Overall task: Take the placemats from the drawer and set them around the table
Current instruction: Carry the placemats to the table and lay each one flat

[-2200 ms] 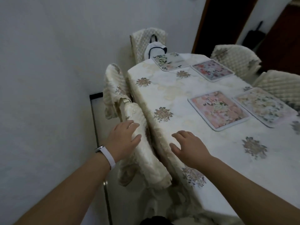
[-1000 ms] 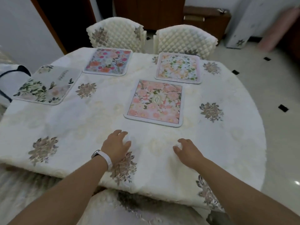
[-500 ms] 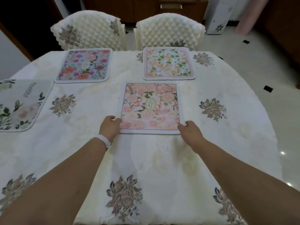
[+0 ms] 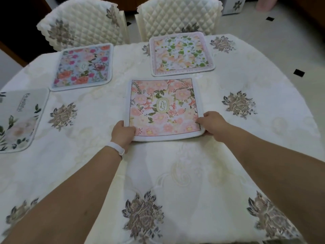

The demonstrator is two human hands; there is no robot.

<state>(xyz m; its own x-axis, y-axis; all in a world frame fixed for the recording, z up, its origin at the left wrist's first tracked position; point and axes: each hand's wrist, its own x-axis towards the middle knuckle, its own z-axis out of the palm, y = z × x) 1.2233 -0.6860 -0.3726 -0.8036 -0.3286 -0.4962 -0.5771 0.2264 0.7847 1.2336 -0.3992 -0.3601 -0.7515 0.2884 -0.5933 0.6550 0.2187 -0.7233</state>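
Note:
A pink floral placemat lies in the middle of the table, which wears a cream embroidered cloth. My left hand grips its near left corner and my right hand grips its near right corner, thumbs on top. A blue floral placemat sits at the far left, a peach and green placemat at the far right. A white placemat with leaves lies at the left edge.
Two quilted cream chairs stand behind the far edge of the table. Tiled floor with black insets shows to the right. A white band is on my left wrist.
I turned from the chair at the table's side to face the table. Both hands moved forward from the cloth and took hold of the pink placemat's near corners.

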